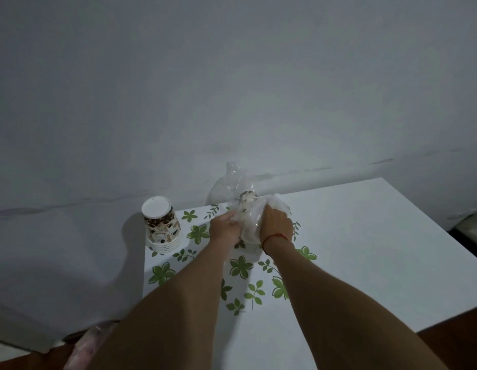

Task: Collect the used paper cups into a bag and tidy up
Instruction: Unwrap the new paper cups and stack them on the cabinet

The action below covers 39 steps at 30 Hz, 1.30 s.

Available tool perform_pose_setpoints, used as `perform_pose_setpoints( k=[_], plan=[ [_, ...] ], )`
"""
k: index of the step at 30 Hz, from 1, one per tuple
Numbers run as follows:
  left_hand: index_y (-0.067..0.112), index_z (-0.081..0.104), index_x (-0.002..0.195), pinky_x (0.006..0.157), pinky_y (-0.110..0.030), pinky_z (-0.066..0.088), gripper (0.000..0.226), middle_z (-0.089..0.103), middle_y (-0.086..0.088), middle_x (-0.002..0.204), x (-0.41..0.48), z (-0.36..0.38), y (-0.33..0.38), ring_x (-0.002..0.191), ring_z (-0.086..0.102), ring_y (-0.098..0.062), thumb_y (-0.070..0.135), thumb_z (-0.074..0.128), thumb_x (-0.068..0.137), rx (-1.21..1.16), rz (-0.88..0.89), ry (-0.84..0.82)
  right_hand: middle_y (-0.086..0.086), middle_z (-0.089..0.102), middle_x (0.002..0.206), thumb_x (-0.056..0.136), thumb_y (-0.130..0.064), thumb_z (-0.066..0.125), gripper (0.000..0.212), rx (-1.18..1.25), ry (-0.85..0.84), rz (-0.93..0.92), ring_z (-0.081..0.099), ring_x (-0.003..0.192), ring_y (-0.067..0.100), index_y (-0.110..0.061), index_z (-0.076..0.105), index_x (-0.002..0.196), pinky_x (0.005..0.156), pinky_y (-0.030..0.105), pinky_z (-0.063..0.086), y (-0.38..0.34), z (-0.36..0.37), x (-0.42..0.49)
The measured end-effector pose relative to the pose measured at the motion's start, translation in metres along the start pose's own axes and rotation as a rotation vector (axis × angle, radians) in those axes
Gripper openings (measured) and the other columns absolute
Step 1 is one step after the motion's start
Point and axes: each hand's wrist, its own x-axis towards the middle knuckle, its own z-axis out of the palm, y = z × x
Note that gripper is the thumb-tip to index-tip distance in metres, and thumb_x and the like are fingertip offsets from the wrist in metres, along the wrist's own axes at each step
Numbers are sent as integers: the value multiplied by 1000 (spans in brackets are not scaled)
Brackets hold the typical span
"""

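Observation:
A clear plastic bag (233,186) lies near the back edge of the white table (365,236), its far end puffed up against the wall. Inside it shows a paper cup (247,200) with a brown pattern. My left hand (224,228) grips the bag's near left side. My right hand (276,225), with a red string round the wrist, clutches the bunched plastic on the right. A stack of upside-down paper cups (161,227) with the same brown pattern stands at the table's back left corner, apart from both hands.
A green leaf pattern (241,267) covers the table's left part. A pale wall (232,89) rises right behind the table. The table's left edge drops off beside the cup stack. Dark floor shows at the right, and a pinkish cloth (85,345) at the bottom left.

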Motion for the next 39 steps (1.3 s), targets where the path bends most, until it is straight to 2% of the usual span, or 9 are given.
perform_pose_setpoints(
  k=[2, 9, 15, 18, 22, 25, 31, 34, 39],
  plan=[
    [10, 60, 132, 98, -36, 53, 45, 61, -12, 133, 3, 0, -2, 117, 60, -32, -5, 46, 92, 9, 24, 52, 8, 68, 106, 93, -3, 45, 30, -32, 10, -21, 65, 99, 26, -13, 56, 119, 84, 34, 49, 0, -2, -3],
    [-1, 61, 127, 106, -37, 46, 37, 61, -17, 131, 2, 15, 6, 122, 58, -32, -6, 47, 93, 204, 58, 206, 13, 65, 114, 90, -1, 39, 35, 116, -97, -20, 62, 106, 33, -16, 62, 112, 86, 34, 48, 25, -15, -21],
    [-1, 65, 122, 103, -35, 49, 36, 63, -16, 130, -8, 36, 10, 120, 59, -31, -8, 48, 91, 192, 93, 195, 17, 62, 104, 83, 5, 38, 25, 190, -173, -16, 57, 99, 34, -14, 53, 77, 86, 33, 45, 55, -34, -31],
    [1, 62, 122, 78, -34, 59, 32, 67, -15, 114, -28, 35, 1, 92, 67, -28, 0, 51, 92, -7, -62, 117, 18, 59, 102, 85, 4, 36, 39, 248, -143, 48, 58, 100, 36, -23, 26, 58, 84, 33, 45, 65, -36, -33],
    [8, 63, 95, 82, -41, 57, 21, 65, -13, 92, -60, 37, -9, 84, 62, -27, 28, 59, 92, -364, -377, -236, 19, 58, 103, 87, 2, 37, 26, 310, -135, 76, 58, 98, 36, -17, 45, 71, 84, 33, 44, 66, -42, -38],
    [8, 69, 92, 61, -32, 59, 7, 70, -13, 91, -59, 45, -10, 75, 64, -23, 13, 66, 88, -360, -287, -64, 19, 60, 110, 88, 0, 37, 26, 368, -155, 61, 58, 103, 38, -13, 59, 88, 86, 34, 45, 67, -46, -40],
    [5, 71, 113, 58, -32, 60, 25, 69, -14, 119, -37, 40, -8, 97, 66, -30, 12, 68, 89, -245, -119, 148, 24, 64, 106, 94, -6, 44, 17, 453, -217, -70, 57, 97, 34, 1, 58, 87, 84, 38, 48, 82, -55, -39],
    [6, 68, 119, 72, -41, 61, 27, 66, -13, 126, -28, 44, -9, 104, 65, -34, 6, 61, 93, -192, -116, 244, 21, 64, 107, 94, -4, 40, 23, 470, -233, -74, 60, 99, 37, 4, 61, 98, 83, 42, 53, 78, -56, -43],
    [-2, 65, 112, 65, -39, 62, 40, 72, -16, 100, -29, 36, -12, 81, 71, -30, 28, 71, 87, -133, -180, 314, 22, 61, 123, 94, -2, 35, 37, 414, -213, -83, 52, 118, 38, -1, 57, 125, 99, 42, 45, 90, -55, -42]
  ],
)
